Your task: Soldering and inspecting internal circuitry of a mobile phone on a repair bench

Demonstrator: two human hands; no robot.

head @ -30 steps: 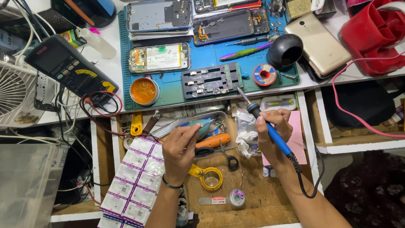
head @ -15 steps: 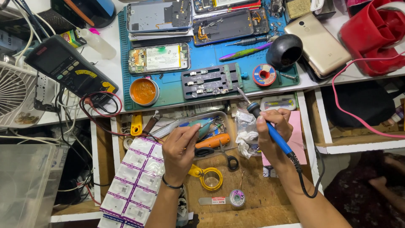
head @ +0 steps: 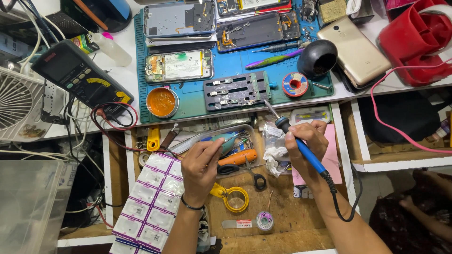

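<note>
Right hand [head: 307, 141] has a pen-style grip clenched on the blue soldering iron [head: 301, 146], its tip angled up past the grip toward the black board holder [head: 238, 90] on the bench [head: 123, 77]. Left hand [head: 201, 164] pinches tweezers [head: 228, 139], points just beyond its grip, over the open drawer tray [head: 248, 133].

A blue-handled soldering iron [head: 301, 146] is showing at centre right, a teal work mat [head: 226, 66] is spreading across the upper middle, an orange flux tin [head: 161, 102] is glowing centre left, and a red fan [head: 414, 40] is sitting upper right.
</note>
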